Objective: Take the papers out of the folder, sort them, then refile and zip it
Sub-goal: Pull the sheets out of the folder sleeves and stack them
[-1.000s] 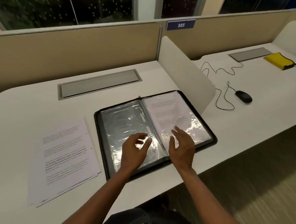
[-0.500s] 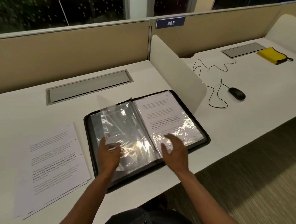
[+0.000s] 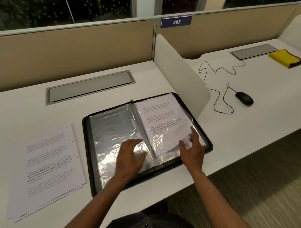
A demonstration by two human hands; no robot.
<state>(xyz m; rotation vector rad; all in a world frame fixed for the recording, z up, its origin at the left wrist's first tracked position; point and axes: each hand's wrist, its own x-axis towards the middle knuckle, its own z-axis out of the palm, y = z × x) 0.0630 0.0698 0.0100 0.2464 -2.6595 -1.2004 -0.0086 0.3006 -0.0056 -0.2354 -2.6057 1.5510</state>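
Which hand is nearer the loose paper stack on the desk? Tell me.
Left. The left hand rests on the folder's empty left sleeve, beside the paper stack; the right hand is farther, at the folder's right page.

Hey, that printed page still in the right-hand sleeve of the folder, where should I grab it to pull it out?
Pinch the printed page at its near right corner, coming from the folder's outer right edge. That corner already curls up by the right hand, so the sleeve probably opens there; the spine side looks bound. The left hand lies flat on the left sleeve and can steady the folder.
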